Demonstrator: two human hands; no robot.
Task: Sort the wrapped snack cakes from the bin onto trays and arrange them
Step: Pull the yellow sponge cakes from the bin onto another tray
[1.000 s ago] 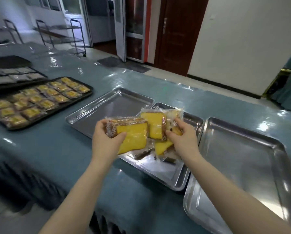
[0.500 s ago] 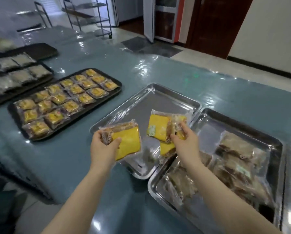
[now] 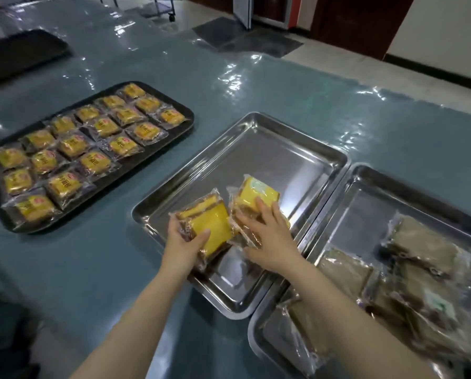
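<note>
Both hands have come down from above the table into the steel tray (image 3: pixel 305 149). The left hand (image 3: pixel 183 243) grips a yellow wrapped cake (image 3: pixel 214 224) over the tray's near corner. The right hand (image 3: pixel 267 239) lies with fingers spread flat on more yellow cakes (image 3: pixel 256 191) inside the tray. Left of the tray, a black tray (image 3: pixel 185 110) holds rows of cakes; to its right, a second steel tray (image 3: pixel 365 170) holds brown packets (image 3: pixel 425 247).
</note>
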